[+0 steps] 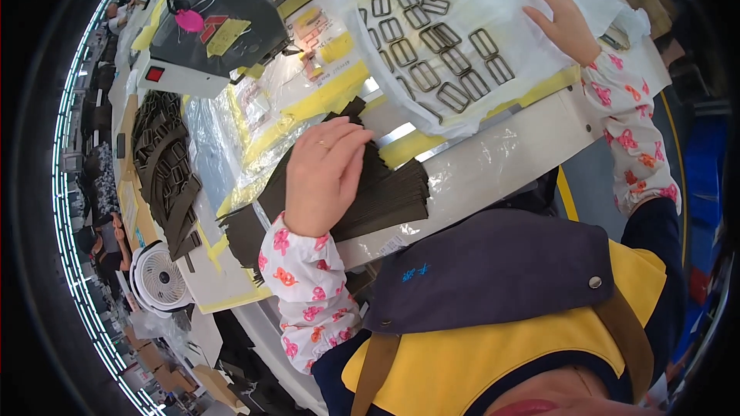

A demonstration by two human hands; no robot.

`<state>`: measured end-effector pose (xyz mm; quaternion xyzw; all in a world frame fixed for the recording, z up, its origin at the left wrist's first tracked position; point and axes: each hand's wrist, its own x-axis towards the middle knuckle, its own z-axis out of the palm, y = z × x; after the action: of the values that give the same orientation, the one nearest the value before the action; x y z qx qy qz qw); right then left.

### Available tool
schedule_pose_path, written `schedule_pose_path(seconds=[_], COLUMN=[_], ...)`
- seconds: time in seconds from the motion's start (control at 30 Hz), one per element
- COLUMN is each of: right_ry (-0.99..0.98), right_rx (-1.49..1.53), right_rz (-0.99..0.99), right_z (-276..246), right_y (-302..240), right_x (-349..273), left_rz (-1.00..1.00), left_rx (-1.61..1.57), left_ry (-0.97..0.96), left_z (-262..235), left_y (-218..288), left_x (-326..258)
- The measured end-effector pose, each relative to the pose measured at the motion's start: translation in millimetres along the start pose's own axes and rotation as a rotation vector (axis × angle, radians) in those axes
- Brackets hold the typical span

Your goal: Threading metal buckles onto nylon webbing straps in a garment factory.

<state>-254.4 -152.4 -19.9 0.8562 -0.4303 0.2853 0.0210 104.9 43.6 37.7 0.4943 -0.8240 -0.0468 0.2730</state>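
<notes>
The work looks partly done: buckled straps [163, 158] heap at the table's [501, 162] left edge, while plain straps [389, 199] by its front edge under the left hand [324, 173], whether pinched I cannot tell, and loose buckles [443, 35] beside the spread right hand [566, 19] seem left.

The dark olive strips [393, 192] lie flat and unfastened in a thick, slightly fanned bundle near the front edge of the pale table [501, 146], many closely overlapped, with their ends forming a ragged edge on the right. Beyond them, the dark metallic buckles [442, 37] (rounded oblong frames, each with a bar along the middle) lie in loose, uneven rows, some overlapping, on a thin, wrinkled white sheet [524, 54].
</notes>
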Motion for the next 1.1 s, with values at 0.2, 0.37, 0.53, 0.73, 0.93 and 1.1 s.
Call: schedule_pose_path(seconds=[0.2, 0.37, 0.53, 0.73, 0.93, 1.1], right_ry=[-0.180, -0.273, -0.301, -0.056, -0.170, -0.178], right_rx=[0.389, 0.377, 0.294, 0.359, 0.321, 0.203], right_rz=[-0.255, -0.358, -0.174, 0.007, 0.241, 0.221], right_z=[-10, 27, 36, 25, 14, 23], right_y=[-122, -159, -178, -182, -184, -190], right_x=[-4, -2, 7, -30, -42, -39], left_rz=[-0.459, -0.426, -0.500, -0.277, -0.255, -0.237], left_rx=[0.026, 0.207, 0.129, 0.374, 0.212, 0.161], left_ry=[0.228, 0.084, -0.108, -0.029, -0.015, -0.135], left_z=[-35, -37, -27, -6, -2, -14], left_y=[-16, -40, -67, -37, -34, -19], left_x=[-70, -84, -91, -95, -104, -97])
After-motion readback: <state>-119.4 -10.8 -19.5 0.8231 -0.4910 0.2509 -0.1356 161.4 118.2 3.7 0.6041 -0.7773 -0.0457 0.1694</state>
